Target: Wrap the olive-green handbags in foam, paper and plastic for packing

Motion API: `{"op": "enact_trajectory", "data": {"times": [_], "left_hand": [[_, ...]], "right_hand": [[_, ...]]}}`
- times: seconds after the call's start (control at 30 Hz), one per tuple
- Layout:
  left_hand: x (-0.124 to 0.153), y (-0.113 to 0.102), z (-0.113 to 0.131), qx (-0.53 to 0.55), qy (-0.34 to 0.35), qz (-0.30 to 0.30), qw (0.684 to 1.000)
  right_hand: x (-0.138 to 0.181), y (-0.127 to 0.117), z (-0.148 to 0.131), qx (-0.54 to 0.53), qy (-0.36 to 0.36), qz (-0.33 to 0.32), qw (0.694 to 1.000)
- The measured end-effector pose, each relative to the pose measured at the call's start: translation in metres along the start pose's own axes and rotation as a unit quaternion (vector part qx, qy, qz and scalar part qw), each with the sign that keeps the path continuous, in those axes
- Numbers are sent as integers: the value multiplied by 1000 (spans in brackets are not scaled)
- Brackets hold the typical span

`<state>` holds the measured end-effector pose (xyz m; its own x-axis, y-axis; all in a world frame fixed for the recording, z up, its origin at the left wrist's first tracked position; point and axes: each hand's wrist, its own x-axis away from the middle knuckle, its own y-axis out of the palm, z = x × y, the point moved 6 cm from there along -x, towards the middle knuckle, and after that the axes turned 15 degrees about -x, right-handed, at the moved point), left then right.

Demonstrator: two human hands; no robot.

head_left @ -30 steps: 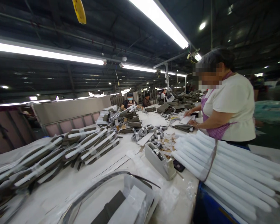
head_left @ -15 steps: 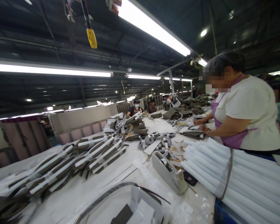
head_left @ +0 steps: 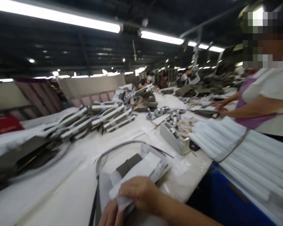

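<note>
My right hand (head_left: 139, 192) is curled at the bottom edge, its fingers closed on the near end of a white-wrapped packet (head_left: 141, 168) with a dark grey piece inside. My left hand (head_left: 109, 216) shows only partly below it. Its fingers are bent against the underside of the same packet. The packet lies on the white table (head_left: 68, 194), inside the loop of a thin grey strap (head_left: 122, 144). The picture is smeared by motion.
A grey tape dispenser (head_left: 174, 138) stands beyond the packet. White rolls (head_left: 238, 147) lie over a blue bin (head_left: 226, 201) at right. A co-worker (head_left: 269, 97) stands behind them, hands on the table. Stacks of wrapped grey pieces (head_left: 103, 117) fill the middle left.
The view has dropped and swung left. Both my hands, out of view before, now show at the bottom edge on the white-wrapped packet.
</note>
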<state>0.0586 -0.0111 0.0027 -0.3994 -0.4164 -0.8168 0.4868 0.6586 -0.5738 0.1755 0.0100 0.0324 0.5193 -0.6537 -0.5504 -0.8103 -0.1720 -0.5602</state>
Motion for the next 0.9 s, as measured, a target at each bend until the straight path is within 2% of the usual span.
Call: {"op": "enact_trajectory", "data": {"times": [0.1, 0.17, 0.3, 0.47, 0.6, 0.77, 0.83, 0.9], "left_hand": [[25, -19, 0, -74, -66, -59, 993], [27, -24, 1, -86, -98, -61, 990], [17, -23, 3, -37, -108, -65, 991], [10, -27, 5, -44, -89, -57, 993], [12, -24, 4, -16, -81, -83, 993], [11, -23, 2, 4, -81, -120, 989], [9, -23, 2, 3, -81, -129, 988], [9, -23, 1, 2, -82, -134, 988]], "right_hand": [[5, -1, -1, -2, -28, 48, 998], [5, -3, 0, 0, -34, 48, 998], [5, -10, -4, -4, -58, 53, 997], [8, -9, -17, 27, -119, 27, 992], [15, -10, -26, 40, -138, 25, 989], [49, -16, -39, -12, -122, 32, 992], [66, -15, -40, -6, -87, 26, 996], [77, -7, -37, 8, -46, -9, 999]]}}
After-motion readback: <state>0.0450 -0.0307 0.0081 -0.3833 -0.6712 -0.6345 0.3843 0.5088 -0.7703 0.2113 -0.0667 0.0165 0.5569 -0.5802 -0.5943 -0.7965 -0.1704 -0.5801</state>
